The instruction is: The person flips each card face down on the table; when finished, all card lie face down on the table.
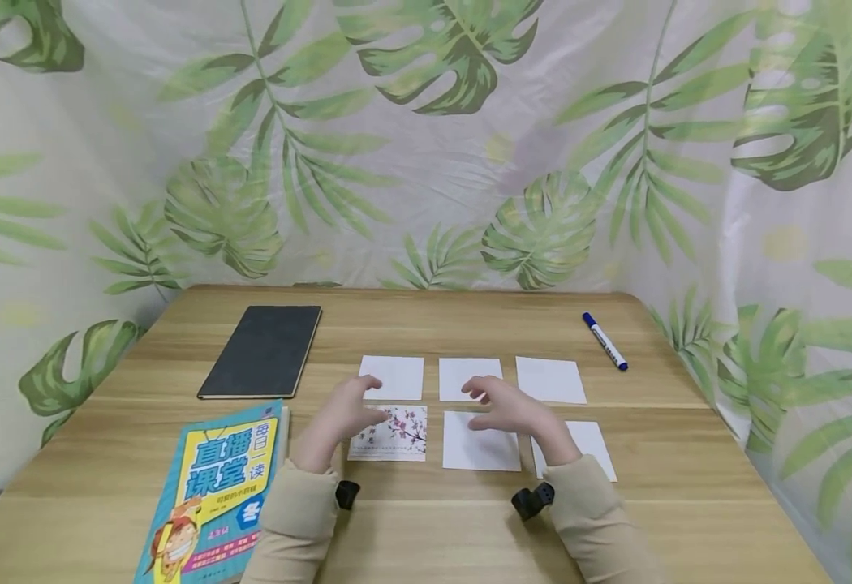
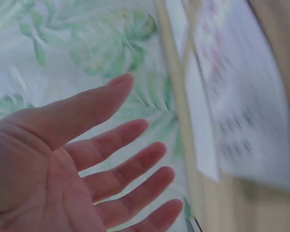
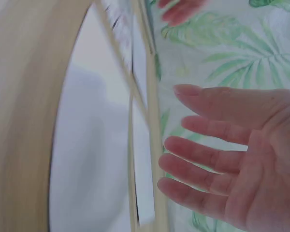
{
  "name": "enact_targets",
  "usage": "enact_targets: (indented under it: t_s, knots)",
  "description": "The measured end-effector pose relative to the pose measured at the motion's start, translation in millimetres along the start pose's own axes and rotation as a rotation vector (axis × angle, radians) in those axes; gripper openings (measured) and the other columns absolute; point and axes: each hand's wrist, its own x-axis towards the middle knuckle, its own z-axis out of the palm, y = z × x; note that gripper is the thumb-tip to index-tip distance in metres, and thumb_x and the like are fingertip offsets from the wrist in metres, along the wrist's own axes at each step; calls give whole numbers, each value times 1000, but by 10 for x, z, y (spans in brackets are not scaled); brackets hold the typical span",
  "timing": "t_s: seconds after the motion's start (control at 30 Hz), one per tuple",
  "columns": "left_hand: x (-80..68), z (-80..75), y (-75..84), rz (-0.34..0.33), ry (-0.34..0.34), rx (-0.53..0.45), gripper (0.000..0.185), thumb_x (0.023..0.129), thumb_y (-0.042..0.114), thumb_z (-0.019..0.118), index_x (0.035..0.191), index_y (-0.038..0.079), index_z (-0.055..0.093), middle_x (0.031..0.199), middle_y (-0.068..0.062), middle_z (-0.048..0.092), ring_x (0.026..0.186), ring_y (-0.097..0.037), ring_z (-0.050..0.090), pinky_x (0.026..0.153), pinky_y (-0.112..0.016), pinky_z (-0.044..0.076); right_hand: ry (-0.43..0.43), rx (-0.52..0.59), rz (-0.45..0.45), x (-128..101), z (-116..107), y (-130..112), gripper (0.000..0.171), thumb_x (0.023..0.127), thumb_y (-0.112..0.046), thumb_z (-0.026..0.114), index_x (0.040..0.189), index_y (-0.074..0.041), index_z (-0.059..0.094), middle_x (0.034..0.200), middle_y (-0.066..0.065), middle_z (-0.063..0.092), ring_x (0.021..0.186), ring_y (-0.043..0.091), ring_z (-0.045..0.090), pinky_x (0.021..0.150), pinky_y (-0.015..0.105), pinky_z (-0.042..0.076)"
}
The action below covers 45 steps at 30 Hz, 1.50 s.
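Both arms wear long beige sleeves of soft, slightly wrinkled cloth that end at the wrists. A small black camera unit sits under each cuff. The left hand (image 1: pixel 343 414) and the right hand (image 1: pixel 508 408) are bare, without rings or gloves.

The wooden bench (image 1: pixel 689 487) carries six cards (image 1: pixel 548 380), a notebook (image 1: pixel 264 350) upper left, a book (image 1: pixel 214 495) lower left, a pen (image 1: pixel 604 341) upper right.

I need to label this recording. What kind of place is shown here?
Probably a small study or recording corner: a wooden table closed in by leaf-print curtains, with a children's book, a dark notebook and paper cards.
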Motion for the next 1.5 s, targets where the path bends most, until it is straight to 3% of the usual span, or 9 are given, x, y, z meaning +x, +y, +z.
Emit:
enact_targets:
  t_s: [0.13, 0.27, 0.47, 0.77, 0.93, 1.1, 1.5]
  knots:
    - [-40, -1, -180, -100, -14, -14, 57, 79, 8, 72, 127, -10, 49, 130, -29, 50, 122, -44, 45, 103, -53, 38, 15, 29, -13, 163, 83, -157, 46, 78, -7, 73, 119, 5, 56, 113, 23, 62, 100, 35, 61, 86, 40, 51]
    - [-19, 54, -311, -139, -4, 5, 59, 77, 10, 74, 127, -10, 49, 124, -27, 53, 117, -41, 47, 101, -52, 39, 16, 62, -5, 328, 208, -241, 41, 75, -3, 73, 112, 7, 58, 104, 21, 64, 95, 32, 63, 80, 35, 52]
    - [54, 80, -356, -199, -9, -19, 59, 78, 12, 74, 128, -6, 49, 118, -23, 51, 107, -33, 49, 94, -49, 44, 0, 100, 104, 493, 346, -283, 36, 75, -8, 75, 107, 3, 62, 91, 12, 65, 80, 18, 58, 64, 24, 47]
    - [79, 8, -373, -174, -55, 8, 54, 71, 11, 79, 117, -2, 53, 112, -20, 51, 98, -30, 50, 88, -46, 45, 14, 96, 156, 569, 435, -308, 36, 71, -6, 77, 103, 3, 61, 79, 7, 61, 68, 13, 53, 58, 20, 42]
    - [78, -36, -364, -177, -100, 48, 53, 69, 10, 79, 117, 3, 54, 108, -16, 51, 94, -27, 48, 84, -43, 45, 9, 111, 196, 591, 495, -311, 40, 70, -8, 79, 104, 3, 60, 82, 6, 60, 68, 14, 53, 58, 22, 43]
    - [91, -40, -290, -129, -151, 107, 56, 68, 11, 81, 116, 4, 55, 105, -16, 52, 90, -27, 49, 80, -42, 46, 29, 111, 220, 576, 533, -308, 41, 70, -8, 80, 104, 3, 59, 85, 9, 60, 69, 16, 54, 59, 24, 45]
    - [115, 19, -266, -156, -154, 135, 46, 69, 11, 81, 107, 4, 57, 104, -15, 49, 93, -30, 47, 81, -44, 46, 42, 77, 215, 579, 573, -344, 32, 72, -7, 79, 94, 0, 58, 86, 9, 57, 73, 16, 50, 59, 23, 42]
